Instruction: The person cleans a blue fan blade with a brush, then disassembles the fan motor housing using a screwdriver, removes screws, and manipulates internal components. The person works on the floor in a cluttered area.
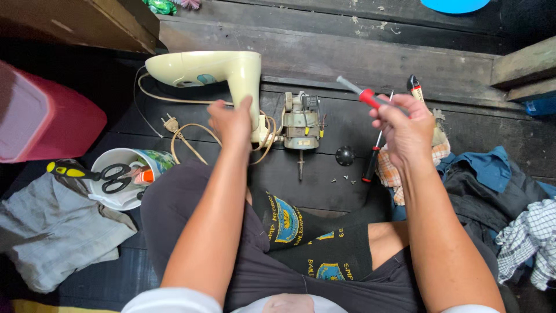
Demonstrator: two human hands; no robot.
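I sit on a dark wooden floor. My left hand (pixel 233 123) grips the neck of a cream plastic fan housing (pixel 200 69) that lies on its side. A cream power cord with plug (pixel 171 125) trails from it. Just right of the housing lies a bare electric motor (pixel 301 124) with its shaft pointing toward me. My right hand (pixel 405 130) is raised and holds a screwdriver with a red and grey handle (pixel 362 94), tilted up to the left.
A black knob (pixel 345 155) and small loose screws (pixel 344 179) lie near the motor. Another screwdriver (pixel 373 156) rests on a checked cloth. A white cup (pixel 124 177) holds scissors and tools. Red bin (pixel 43 116) at left, clothes heaped at right.
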